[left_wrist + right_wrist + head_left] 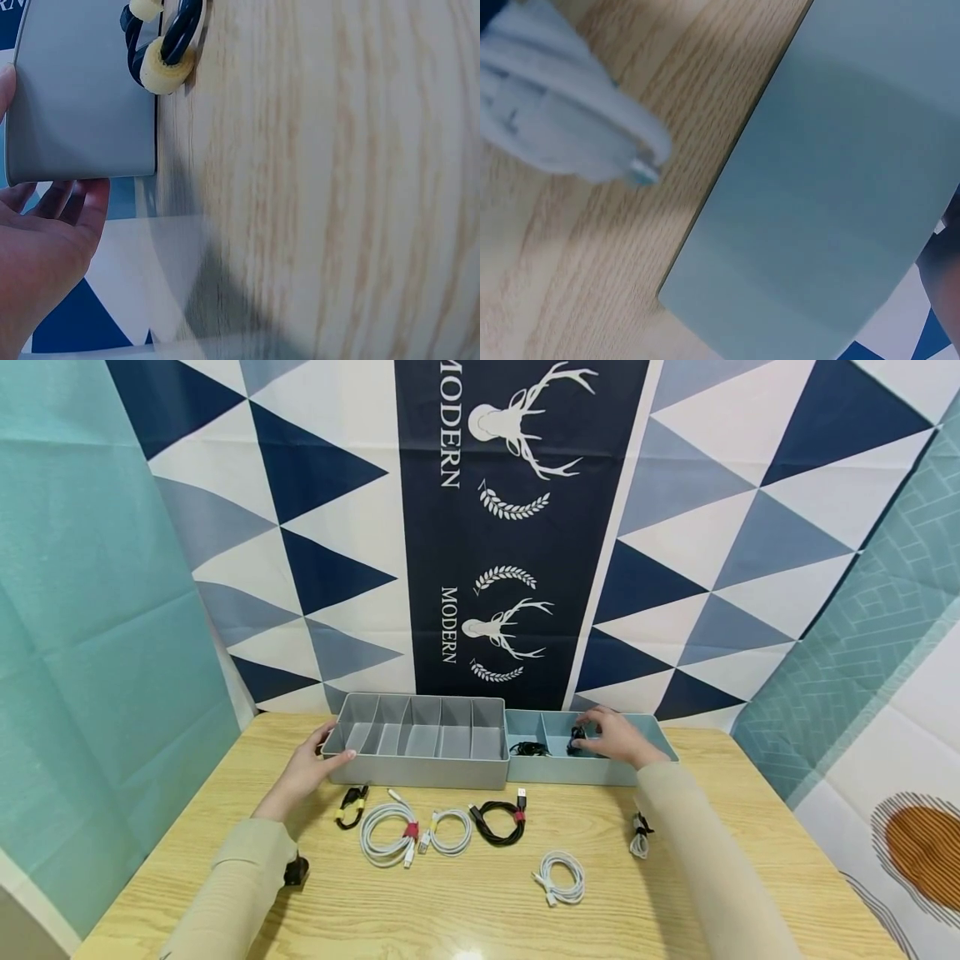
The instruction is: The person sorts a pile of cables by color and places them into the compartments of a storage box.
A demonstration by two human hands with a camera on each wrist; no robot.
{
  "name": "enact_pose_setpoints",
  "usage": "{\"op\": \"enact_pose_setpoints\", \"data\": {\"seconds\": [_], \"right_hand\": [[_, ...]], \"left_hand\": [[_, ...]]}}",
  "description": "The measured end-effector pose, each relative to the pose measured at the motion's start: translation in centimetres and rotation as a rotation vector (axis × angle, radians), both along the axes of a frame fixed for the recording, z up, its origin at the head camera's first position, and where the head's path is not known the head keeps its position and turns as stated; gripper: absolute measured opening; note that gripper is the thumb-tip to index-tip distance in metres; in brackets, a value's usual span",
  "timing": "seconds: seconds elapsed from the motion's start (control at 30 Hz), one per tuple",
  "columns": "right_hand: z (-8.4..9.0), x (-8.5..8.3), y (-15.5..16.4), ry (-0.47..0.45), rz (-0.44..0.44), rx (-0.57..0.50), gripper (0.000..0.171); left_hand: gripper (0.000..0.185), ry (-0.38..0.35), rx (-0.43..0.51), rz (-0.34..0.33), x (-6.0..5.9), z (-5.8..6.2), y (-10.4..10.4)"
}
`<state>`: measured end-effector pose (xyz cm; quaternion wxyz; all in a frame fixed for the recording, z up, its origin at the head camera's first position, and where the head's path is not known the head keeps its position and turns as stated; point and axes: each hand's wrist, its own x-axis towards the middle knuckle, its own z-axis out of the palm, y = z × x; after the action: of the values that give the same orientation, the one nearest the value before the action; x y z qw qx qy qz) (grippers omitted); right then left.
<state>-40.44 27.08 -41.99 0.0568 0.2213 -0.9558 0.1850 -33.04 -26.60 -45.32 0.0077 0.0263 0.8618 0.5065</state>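
Even, bright overhead light; soft shadows fall beneath the sleeves and along the counter point(480, 893). The head view is sharp but bows outward at its edges. Both wrist views are soft: the white cable point(562, 124) is blurred, and the wood grain smears.

You have a grey divided tray point(420, 768) beside a pale blue-green tray point(577, 772) on a light wood-grain table point(480, 893). Before them lie a black cable with yellow ties point(351, 806), two white coils with a red tie point(390, 833), a black coil with a red tie point(498, 821) and a white coil point(562, 877). Behind hangs a navy, blue and white triangle-patterned cloth point(675, 527) with white deer heads
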Motion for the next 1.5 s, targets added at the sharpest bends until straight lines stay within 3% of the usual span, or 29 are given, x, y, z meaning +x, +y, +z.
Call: {"op": "enact_pose_setpoints", "data": {"seconds": [0.27, 0.93, 1.5], "right_hand": [[0.9, 0.6, 0.5, -0.025, 0.004, -0.056, 0.046], [3.6, 2.5, 1.4, 0.075, 0.061, -0.022, 0.045], [5.6, 4.9, 0.8, 0.155, 0.097, -0.071, 0.039]], "left_hand": [[0.09, 0.004, -0.02, 0.001, 0.0, 0.1, 0.1], [0.088, 0.01, -0.014, -0.001, -0.1, 0.0, 0.0], [0.09, 0.023, -0.023, -0.006, 0.4, 0.2, 0.5]]}}
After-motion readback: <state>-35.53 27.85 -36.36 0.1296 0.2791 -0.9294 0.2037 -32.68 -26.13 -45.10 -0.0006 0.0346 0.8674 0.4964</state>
